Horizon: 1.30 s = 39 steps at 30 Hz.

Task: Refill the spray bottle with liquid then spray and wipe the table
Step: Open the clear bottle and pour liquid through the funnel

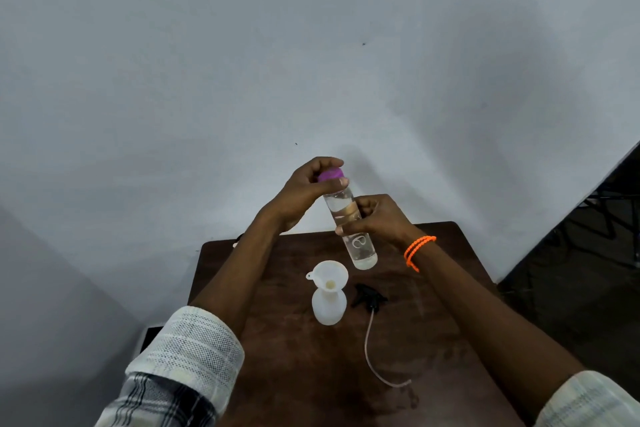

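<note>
A person is holding a clear plastic bottle [349,225] in the air with both hands, above the far part of a dark brown wooden table [433,340]. The bottle is tilting, its top leaning away and to the left, and clear liquid is filling much of it.

The right hand [377,218] is wrapping around the middle of the bottle, fingers and thumb curled tight on its body. An orange beaded bracelet [417,251] is circling that wrist.

The left hand [306,194] is sitting above and to the left of that grip, its fingers and thumb curled round the purple cap [330,174] at the bottle's top. The cap is sitting on the bottle's neck; whether it is loosened cannot be told.

Below the right hand's grip and slightly to the left, a white translucent spray bottle [329,305] is standing upright on the table with its head off. A white funnel [327,274] is resting in its open neck.

Just to the right of the spray bottle, almost straight below the held bottle, the black spray head [369,296] is lying on its side on the table. Its thin pale dip tube [370,354] is trailing toward the person, curving right at its end.

Both forearms are bare, with pale checked sleeves [183,357] rolled up.
</note>
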{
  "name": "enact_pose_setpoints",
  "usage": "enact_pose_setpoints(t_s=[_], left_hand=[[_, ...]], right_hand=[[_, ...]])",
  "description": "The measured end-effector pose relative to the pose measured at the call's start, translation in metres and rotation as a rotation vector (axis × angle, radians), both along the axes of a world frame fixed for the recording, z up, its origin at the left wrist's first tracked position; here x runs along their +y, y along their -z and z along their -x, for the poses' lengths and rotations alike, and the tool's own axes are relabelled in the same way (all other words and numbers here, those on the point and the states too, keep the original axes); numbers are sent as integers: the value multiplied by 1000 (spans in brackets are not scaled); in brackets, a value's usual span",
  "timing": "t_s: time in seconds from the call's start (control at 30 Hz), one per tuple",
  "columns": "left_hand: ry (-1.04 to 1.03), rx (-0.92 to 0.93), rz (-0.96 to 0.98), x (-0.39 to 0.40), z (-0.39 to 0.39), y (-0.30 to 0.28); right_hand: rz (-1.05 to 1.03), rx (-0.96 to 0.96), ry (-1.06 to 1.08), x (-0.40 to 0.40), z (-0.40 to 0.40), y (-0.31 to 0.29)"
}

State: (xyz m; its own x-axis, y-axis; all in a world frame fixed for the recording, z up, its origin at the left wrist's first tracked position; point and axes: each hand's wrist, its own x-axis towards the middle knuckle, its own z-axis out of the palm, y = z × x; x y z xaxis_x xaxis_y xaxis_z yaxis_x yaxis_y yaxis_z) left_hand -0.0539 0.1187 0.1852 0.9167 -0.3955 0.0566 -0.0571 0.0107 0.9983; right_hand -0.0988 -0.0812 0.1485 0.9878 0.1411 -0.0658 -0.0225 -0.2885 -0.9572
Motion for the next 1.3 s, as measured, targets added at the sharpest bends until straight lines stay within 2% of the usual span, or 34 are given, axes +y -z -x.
enact_pose_setpoints(t_s=[0.1, 0.27, 0.37, 0.5, 0.67, 0.83, 1.07, 1.3], left_hand=[[28, 7, 92, 2, -3, 7], [-171, 24, 54, 2, -5, 10], [-113, 32, 68, -1, -5, 10], [58, 137, 271, 4, -7, 10], [-137, 64, 130, 5, -8, 12], [-241, 29, 87, -4, -8, 12], [-230, 129, 279, -1, -8, 10], [-221, 358, 487, 7, -3, 25]], right_hand=[[-39, 1, 2, -2, -1, -1], [32, -6, 8, -2, -4, -1], [37, -10, 6, 1, -5, -1], [-32, -15, -6, 3, -3, -1], [-2, -6, -8, 1, -4, 0], [31, -8, -12, 4, -4, 2], [8, -19, -6, 1, -1, 3], [-3, -27, -3, -8, 1, 10]])
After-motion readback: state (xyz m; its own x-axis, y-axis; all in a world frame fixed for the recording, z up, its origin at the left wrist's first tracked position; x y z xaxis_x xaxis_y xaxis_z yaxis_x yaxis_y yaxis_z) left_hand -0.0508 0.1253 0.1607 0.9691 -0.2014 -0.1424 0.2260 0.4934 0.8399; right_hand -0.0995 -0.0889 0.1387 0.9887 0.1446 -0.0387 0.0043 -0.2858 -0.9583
